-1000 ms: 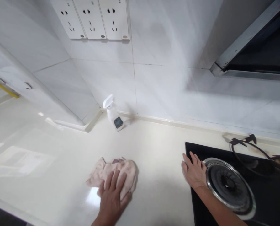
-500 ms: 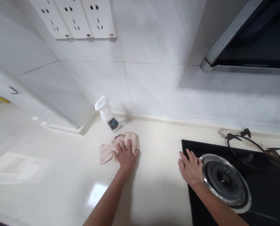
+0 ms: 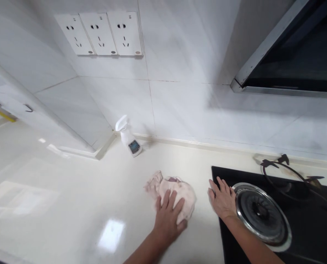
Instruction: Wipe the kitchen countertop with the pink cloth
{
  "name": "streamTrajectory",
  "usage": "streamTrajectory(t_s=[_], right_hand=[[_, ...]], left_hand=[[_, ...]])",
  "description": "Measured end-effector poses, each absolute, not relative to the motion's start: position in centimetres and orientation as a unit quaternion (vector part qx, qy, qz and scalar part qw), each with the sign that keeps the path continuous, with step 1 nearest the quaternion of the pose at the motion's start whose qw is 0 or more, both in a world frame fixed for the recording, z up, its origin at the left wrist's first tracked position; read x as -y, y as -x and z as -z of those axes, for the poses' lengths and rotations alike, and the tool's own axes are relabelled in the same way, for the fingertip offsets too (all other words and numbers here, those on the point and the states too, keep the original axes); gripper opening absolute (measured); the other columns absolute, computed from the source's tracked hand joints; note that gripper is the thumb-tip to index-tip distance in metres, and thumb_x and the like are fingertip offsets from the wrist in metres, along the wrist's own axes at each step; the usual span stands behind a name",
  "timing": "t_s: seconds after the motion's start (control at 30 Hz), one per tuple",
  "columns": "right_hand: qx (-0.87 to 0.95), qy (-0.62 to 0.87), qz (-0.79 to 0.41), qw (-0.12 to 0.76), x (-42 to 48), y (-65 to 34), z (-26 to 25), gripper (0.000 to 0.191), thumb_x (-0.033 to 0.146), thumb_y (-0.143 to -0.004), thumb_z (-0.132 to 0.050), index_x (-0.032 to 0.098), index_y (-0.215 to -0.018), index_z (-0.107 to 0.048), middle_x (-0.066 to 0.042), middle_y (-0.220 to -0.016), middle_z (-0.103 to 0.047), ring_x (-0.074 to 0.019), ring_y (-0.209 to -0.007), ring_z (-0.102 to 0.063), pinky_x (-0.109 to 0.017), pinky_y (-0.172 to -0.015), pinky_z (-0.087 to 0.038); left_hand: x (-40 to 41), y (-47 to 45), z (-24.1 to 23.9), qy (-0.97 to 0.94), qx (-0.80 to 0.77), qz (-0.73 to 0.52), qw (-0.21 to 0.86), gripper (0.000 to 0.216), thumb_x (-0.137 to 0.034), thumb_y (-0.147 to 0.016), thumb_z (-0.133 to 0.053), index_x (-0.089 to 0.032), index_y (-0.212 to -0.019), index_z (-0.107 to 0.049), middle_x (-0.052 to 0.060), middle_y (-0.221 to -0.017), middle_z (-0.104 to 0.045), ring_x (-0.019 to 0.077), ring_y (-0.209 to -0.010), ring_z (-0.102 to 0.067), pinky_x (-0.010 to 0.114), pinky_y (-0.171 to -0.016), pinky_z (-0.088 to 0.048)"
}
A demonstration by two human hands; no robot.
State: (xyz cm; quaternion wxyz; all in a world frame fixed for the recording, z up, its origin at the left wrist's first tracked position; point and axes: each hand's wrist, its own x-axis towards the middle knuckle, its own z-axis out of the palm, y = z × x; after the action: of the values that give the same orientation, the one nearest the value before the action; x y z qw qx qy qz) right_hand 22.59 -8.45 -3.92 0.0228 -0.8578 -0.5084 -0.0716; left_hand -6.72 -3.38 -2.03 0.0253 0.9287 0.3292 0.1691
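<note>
Pressed down on a pale pink cloth is my left hand, its fingers spread and flat. The cloth lies bunched on the white countertop, with a crumpled end to the left. My right hand rests on the left edge of the black cooktop, fingers stretched out and holding nothing. Beside it is a round burner with a silver rim. A white spray bottle stands farther back, near the wall corner, apart from both hands.
A dark ring-shaped pot stand lies at the cooktop's back edge. Wall sockets are at the upper left. A dark, metal-edged range hood overhangs the upper right. A wall section juts out at the left.
My left hand and the cloth have slid right and toward me, away from the spray bottle. My right hand stays on the cooktop edge. The view has tilted up slightly.
</note>
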Motion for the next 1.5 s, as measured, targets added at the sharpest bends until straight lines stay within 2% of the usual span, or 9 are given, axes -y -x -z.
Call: streamTrajectory(t_s=[0.2, 0.37, 0.5, 0.77, 0.93, 1.03, 1.2, 1.37, 1.5], right_hand=[[0.508, 0.858, 0.072, 0.031, 8.5, -22.6, 4.1, 0.049, 0.041, -0.102, -0.034, 0.032, -0.146, -0.054, -0.009, -0.164, -0.042, -0.0298, -0.152, -0.036, -0.056, -0.122, -0.028], [0.509, 0.857, 0.073, 0.033, 8.6, -22.6, 4.0, 0.05, 0.042, -0.102, -0.033, 0.03, -0.146, -0.054, -0.01, -0.164, -0.043, -0.0306, -0.152, -0.037, -0.057, -0.121, -0.029], [0.513, 0.855, 0.073, 0.033, 8.6, -22.6, 3.7, 0.05, 0.041, -0.102, -0.034, 0.031, -0.146, -0.055, -0.011, -0.163, -0.044, -0.0307, -0.151, -0.038, -0.057, -0.121, -0.031], [0.509, 0.857, 0.074, 0.032, 8.6, -22.3, 3.3, 0.048, 0.039, -0.102, -0.036, 0.032, -0.145, -0.055, -0.01, -0.163, -0.045, -0.0299, -0.151, -0.039, -0.056, -0.122, -0.029], [0.51, 0.857, 0.072, 0.032, 8.5, -22.3, 3.3, 0.048, 0.039, -0.103, -0.034, 0.032, -0.146, -0.054, -0.01, -0.163, -0.044, -0.0303, -0.152, -0.037, -0.057, -0.122, -0.028], [0.509, 0.858, 0.066, 0.028, 8.5, -22.3, 3.3, 0.049, 0.04, -0.102, -0.034, 0.031, -0.147, -0.053, -0.011, -0.164, -0.043, -0.0312, -0.152, -0.036, -0.057, -0.122, -0.028], [0.504, 0.862, 0.055, 0.029, 8.4, -22.2, 3.0, 0.05, 0.04, -0.103, -0.032, 0.032, -0.148, -0.052, -0.01, -0.165, -0.042, -0.0302, -0.153, -0.035, -0.057, -0.123, -0.026], [0.499, 0.864, 0.047, 0.043, 8.2, -22.3, 2.9, 0.048, 0.041, -0.103, -0.033, 0.033, -0.146, -0.054, -0.008, -0.165, -0.041, -0.0287, -0.153, -0.034, -0.055, -0.123, -0.026], [0.502, 0.863, 0.042, 0.043, 8.2, -22.3, 2.7, 0.049, 0.043, -0.103, -0.032, 0.032, -0.145, -0.055, -0.008, -0.165, -0.043, -0.0294, -0.153, -0.035, -0.056, -0.123, -0.026]], left_hand=[[5.5, 14.2, 0.8, -0.928, -0.338, -0.15, -0.035, 0.08, -0.048, -0.08, -0.072, -0.036, -0.155, -0.047, 0.007, -0.167, -0.041, 0.0359, -0.156, -0.025, 0.055, -0.123, -0.011], [2.9, 16.9, 0.9, -0.893, -0.429, -0.13, -0.043, 0.068, -0.052, -0.09, -0.063, -0.037, -0.154, -0.049, 0.008, -0.164, -0.045, 0.0356, -0.153, -0.032, 0.056, -0.12, -0.019], [-1.7, 17.8, 0.5, -0.847, -0.524, -0.085, -0.024, 0.06, -0.053, -0.096, -0.054, -0.034, -0.153, -0.05, 0.01, -0.166, -0.042, 0.0367, -0.154, -0.031, 0.063, -0.118, -0.023], [-12.4, 16.0, -1.2, -0.735, -0.675, -0.06, -0.012, 0.062, -0.058, -0.099, -0.044, -0.031, -0.155, -0.047, 0.013, -0.165, -0.04, 0.0376, -0.154, -0.026, 0.072, -0.119, -0.022], [-16.2, 11.0, -1.9, -0.694, -0.717, -0.051, 0.042, 0.07, -0.06, -0.097, -0.042, -0.027, -0.159, -0.039, 0.017, -0.17, -0.029, 0.0458, -0.156, -0.02, 0.078, -0.116, -0.021], [-16.7, 7.1, -1.9, -0.713, -0.695, -0.047, 0.078, 0.074, -0.059, -0.097, -0.042, -0.022, -0.161, -0.035, 0.022, -0.172, -0.022, 0.0511, -0.156, -0.014, 0.081, -0.115, -0.018], [-14.6, -0.4, -1.1, -0.794, -0.596, -0.047, 0.105, 0.075, -0.057, -0.095, -0.052, -0.027, -0.162, -0.035, 0.019, -0.173, -0.023, 0.049, -0.158, -0.013, 0.078, -0.117, -0.015], [-8.2, -6.1, -0.1, -0.864, -0.484, -0.055, 0.125, 0.077, -0.057, -0.093, -0.06, -0.031, -0.161, -0.038, 0.016, -0.173, -0.025, 0.0474, -0.158, -0.013, 0.074, -0.12, -0.012], [-2.0, -6.3, 1.3, -0.916, -0.367, -0.089, 0.137, 0.078, -0.063, -0.091, -0.059, -0.033, -0.16, -0.04, 0.015, -0.172, -0.028, 0.0469, -0.157, -0.019, 0.073, -0.12, -0.009]])
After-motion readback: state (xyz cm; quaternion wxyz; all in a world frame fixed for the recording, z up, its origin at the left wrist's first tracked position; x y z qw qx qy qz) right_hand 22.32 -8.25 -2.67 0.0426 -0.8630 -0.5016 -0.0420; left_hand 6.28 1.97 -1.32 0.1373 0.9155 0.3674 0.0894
